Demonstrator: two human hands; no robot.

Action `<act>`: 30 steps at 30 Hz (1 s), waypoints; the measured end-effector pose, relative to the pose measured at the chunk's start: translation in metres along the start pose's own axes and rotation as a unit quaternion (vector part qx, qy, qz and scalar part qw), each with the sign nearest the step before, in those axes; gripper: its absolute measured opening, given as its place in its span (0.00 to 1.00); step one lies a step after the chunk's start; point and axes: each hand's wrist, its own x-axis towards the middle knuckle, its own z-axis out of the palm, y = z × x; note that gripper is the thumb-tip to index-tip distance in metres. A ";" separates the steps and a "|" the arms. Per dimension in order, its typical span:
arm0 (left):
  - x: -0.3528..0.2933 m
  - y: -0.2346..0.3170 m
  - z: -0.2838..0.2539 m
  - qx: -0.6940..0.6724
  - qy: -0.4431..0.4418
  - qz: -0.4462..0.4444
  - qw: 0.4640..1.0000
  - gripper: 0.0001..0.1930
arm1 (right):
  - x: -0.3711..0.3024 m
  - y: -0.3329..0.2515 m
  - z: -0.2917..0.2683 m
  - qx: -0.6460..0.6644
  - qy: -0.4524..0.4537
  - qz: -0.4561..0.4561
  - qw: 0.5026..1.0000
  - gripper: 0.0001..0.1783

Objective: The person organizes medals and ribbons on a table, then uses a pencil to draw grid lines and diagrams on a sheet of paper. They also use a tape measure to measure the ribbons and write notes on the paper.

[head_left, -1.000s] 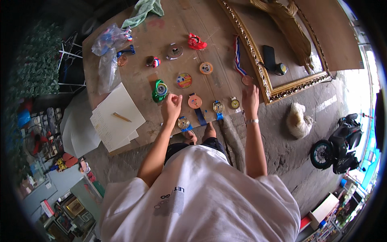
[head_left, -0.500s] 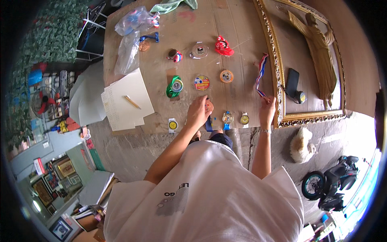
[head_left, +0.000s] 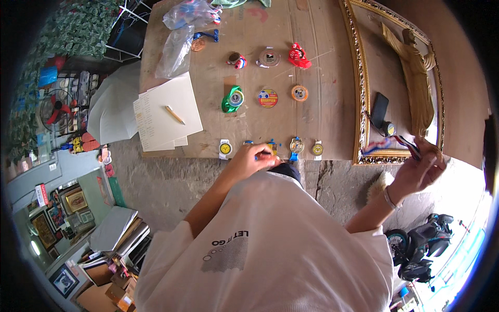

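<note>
My right hand (head_left: 423, 165), off to the right past the frame's lower corner, is closed on a red, white and blue striped medal ribbon (head_left: 382, 144). The ribbon trails leftward, blurred, over the gilt edge. At the cardboard's near edge, my left hand (head_left: 250, 160) is curled shut; whatever its fingers hold is hidden. It partly covers a yellow medal (head_left: 272, 148). Beside it lie a white-ribboned yellow medal (head_left: 225, 148), a blue-ribboned medal (head_left: 296, 145) and a small yellow medal (head_left: 317, 149). Farther back are a green-ribboned medal (head_left: 235, 98), a round colourful medal (head_left: 268, 97) and an orange medal (head_left: 299, 93).
Three more medals, one wrapped in red ribbon (head_left: 299, 56), lie farther back. Paper sheets (head_left: 169, 117) with a pen (head_left: 175, 115) and plastic bags (head_left: 175, 52) are at left. A gilt frame (head_left: 360, 104) at right holds a carved figure (head_left: 413, 86) and a black phone (head_left: 380, 106).
My right hand has swung right and nearer me, carrying the striped ribbon from the cardboard across the frame. My left hand has drawn back toward me; the copper medal in it no longer shows clearly.
</note>
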 end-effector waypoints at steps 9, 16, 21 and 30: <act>-0.091 -0.056 -0.126 0.051 0.069 -0.066 0.994 0.16 | -0.111 -0.111 0.001 -0.041 0.064 0.211 0.974 0.10; 0.035 -0.171 -0.149 0.216 0.036 0.027 0.975 0.15 | -0.218 -0.135 0.037 -0.185 -0.265 0.243 0.915 0.08; 0.014 -0.132 -0.108 0.351 0.266 0.219 0.870 0.19 | -0.271 -0.165 0.069 -0.195 -0.386 0.302 0.849 0.08; -0.125 -0.092 -0.014 -0.462 -0.302 -0.042 0.833 0.14 | -0.303 -0.114 0.140 -0.080 -0.499 0.270 0.820 0.09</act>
